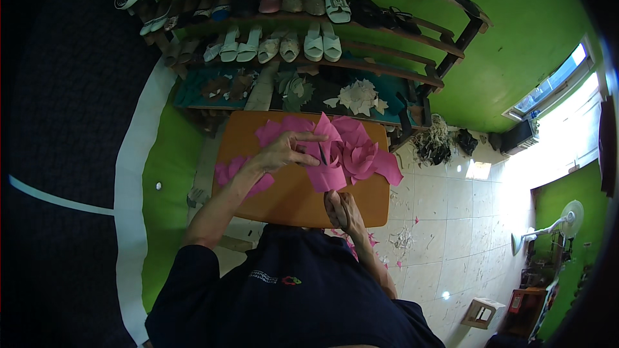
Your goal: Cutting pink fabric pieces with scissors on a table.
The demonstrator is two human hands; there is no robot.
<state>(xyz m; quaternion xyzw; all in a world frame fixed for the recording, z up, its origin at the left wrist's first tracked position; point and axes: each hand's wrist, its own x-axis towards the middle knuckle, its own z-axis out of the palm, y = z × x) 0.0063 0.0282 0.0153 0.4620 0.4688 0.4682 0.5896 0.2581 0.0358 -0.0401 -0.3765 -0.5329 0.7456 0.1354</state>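
Observation:
My left hand (287,151) pinches a piece of pink sheet material (327,177) above the table, thumb and fingers on its left edge. Close below it, my right hand (340,209) is closed in a fist, apparently around scissors whose handles are hidden. A narrow dark blade (323,153) shows against the pink piece near my left fingertips. More curled pink pieces (362,154) are heaped to the right and behind. Others (229,171) lie to the left, partly under my left forearm. Whether the material is leather or fabric I cannot tell.
The orange-brown table (284,205) stands before me. Beyond it a wooden rack (387,67) holds rows of shoes and cut pieces. Scraps (403,241) litter the tiled floor on the right. Further right are a white fan (570,219) and a small stool (482,313).

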